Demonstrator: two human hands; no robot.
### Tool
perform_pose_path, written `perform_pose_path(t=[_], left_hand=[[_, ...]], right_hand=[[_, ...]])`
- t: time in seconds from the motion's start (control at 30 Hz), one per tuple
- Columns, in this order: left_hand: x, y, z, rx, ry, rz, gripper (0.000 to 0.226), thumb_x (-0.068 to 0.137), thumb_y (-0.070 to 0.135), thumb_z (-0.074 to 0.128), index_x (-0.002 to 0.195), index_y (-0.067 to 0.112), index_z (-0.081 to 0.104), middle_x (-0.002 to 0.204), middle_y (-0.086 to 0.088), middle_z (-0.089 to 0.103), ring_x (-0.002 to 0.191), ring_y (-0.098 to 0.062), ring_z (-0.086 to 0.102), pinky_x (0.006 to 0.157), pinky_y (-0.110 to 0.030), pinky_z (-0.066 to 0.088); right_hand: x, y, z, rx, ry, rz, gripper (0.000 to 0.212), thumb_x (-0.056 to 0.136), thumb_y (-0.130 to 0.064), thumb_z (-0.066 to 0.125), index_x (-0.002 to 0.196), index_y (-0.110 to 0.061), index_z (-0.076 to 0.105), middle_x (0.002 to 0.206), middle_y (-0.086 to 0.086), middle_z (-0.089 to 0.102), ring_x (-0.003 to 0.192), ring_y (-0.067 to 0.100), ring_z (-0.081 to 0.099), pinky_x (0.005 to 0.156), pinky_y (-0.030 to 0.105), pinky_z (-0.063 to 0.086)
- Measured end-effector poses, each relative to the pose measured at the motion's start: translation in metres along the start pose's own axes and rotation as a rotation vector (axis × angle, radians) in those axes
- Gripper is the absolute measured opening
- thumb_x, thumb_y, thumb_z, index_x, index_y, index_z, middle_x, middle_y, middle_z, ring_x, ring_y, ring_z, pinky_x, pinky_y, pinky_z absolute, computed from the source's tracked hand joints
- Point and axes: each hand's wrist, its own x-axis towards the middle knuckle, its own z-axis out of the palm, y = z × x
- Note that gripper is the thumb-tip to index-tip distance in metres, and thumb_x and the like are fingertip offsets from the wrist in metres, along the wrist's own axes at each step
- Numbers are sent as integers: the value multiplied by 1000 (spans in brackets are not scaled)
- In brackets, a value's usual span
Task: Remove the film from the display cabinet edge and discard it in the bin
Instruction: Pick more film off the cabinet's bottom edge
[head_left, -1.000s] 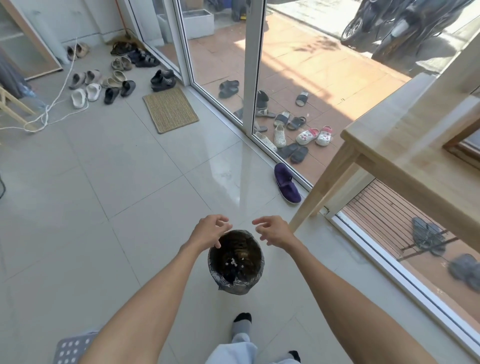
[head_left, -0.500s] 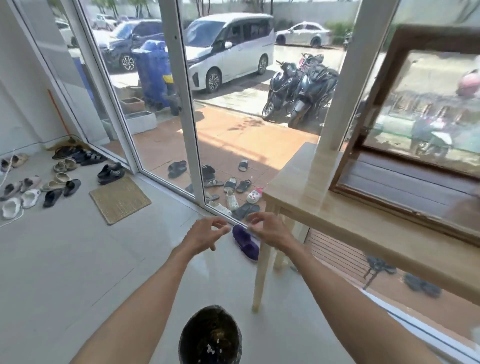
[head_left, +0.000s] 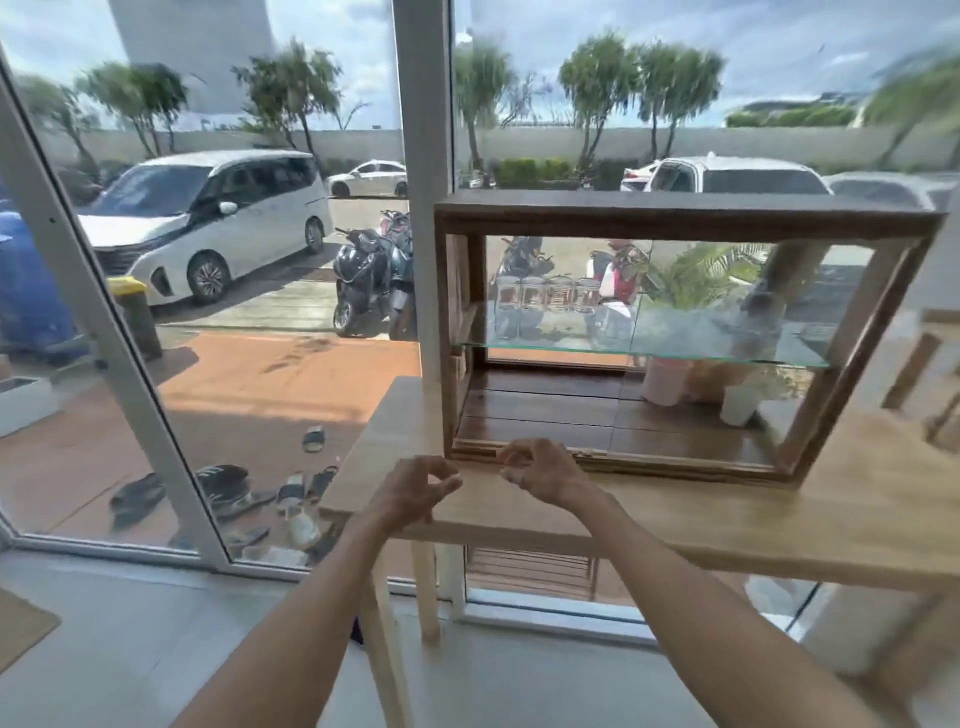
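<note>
**Back at the cabinet for the next strip**

Glass doors (head_left: 208, 260) fill the left of your view, with a parking area beyond them and shoes on the paving outside. A pale wooden table (head_left: 675, 509) runs right from there, and the display cabinet (head_left: 685, 218) stands on it, dark-framed, with a glass shelf across its middle.

Your left hand (head_left: 415, 491) hovers above the table's near left part, thumb and forefinger curled into a loose pinch with nothing visibly in it. Your right hand (head_left: 540, 470) sits just at the cabinet's bottom front edge (head_left: 675, 464), fingers bunched likewise; whether they already hold film you cannot tell, because the film is too thin and clear to make out.

Expect the film to be feather-light, limp and clingy, likely to tear if yanked. Lift a corner with a fingernail at the edge, then peel low and slow.

A second ago both hands were spread open over the bin on the floor; now the bin is out of view and your hands are at the cabinet.
</note>
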Motion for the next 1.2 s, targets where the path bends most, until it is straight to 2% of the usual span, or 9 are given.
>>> perform_pose_path(t=[0.1,0.2,0.3,0.4,0.5,0.63,0.8,1.0,1.2], left_hand=[[23,30,21,-26,-44,59,11,94,31,70,99,22,73,105,3,73,49,-15,71,59,-33,59],[45,54,41,-19,-64,107,17,94,31,69,105,19,74,102,2,75,50,-17,71,61,-33,59],[63,71,62,27,-74,148,19,94,36,68,106,23,73,104,6,76,49,-9,70,73,-32,60],[76,84,80,61,-64,176,16,93,37,67,103,26,74,100,5,78,48,-10,70,70,-36,61],[87,94,92,81,-29,178,18,92,38,68,105,27,76,98,7,77,56,-16,72,73,-36,59],[104,102,104,118,-8,165,24,93,36,67,113,26,74,101,6,76,80,-24,74,84,-36,55],[115,107,115,137,27,149,27,93,32,68,118,26,73,106,3,77,106,-22,69,89,-36,51],[121,109,122,151,16,136,21,92,31,68,111,28,76,103,2,76,102,-22,69,85,-36,50],[123,108,127,134,54,138,15,91,29,69,103,27,79,100,1,76,97,-21,69,78,-33,49]], right_hand=[[0,24,-32,-41,73,66,24,86,-20,71,109,-23,75,96,-6,71,102,15,68,94,26,50],[0,46,-53,-84,115,120,25,87,-24,69,111,-25,75,97,-7,72,102,14,68,90,23,47],[0,66,-63,-144,146,162,25,87,-25,69,111,-26,76,104,-5,76,103,14,69,87,22,46],[-1,80,-67,-189,169,182,25,88,-25,67,112,-27,76,106,-3,76,105,17,69,91,26,48],[6,89,-69,-197,188,196,27,89,-25,66,115,-26,75,105,2,77,106,21,69,93,29,50],[18,100,-69,-213,178,225,34,92,-32,64,125,-27,69,118,12,71,115,26,65,100,34,50],[27,109,-62,-263,176,206,35,96,-41,60,128,-29,65,129,11,64,123,30,59,102,39,48],[34,113,-62,-253,190,168,24,92,-39,66,111,-28,76,105,12,75,104,30,70,89,37,55],[38,116,-63,-207,201,141,20,91,-29,68,107,-24,79,104,14,77,102,29,71,91,37,55]])
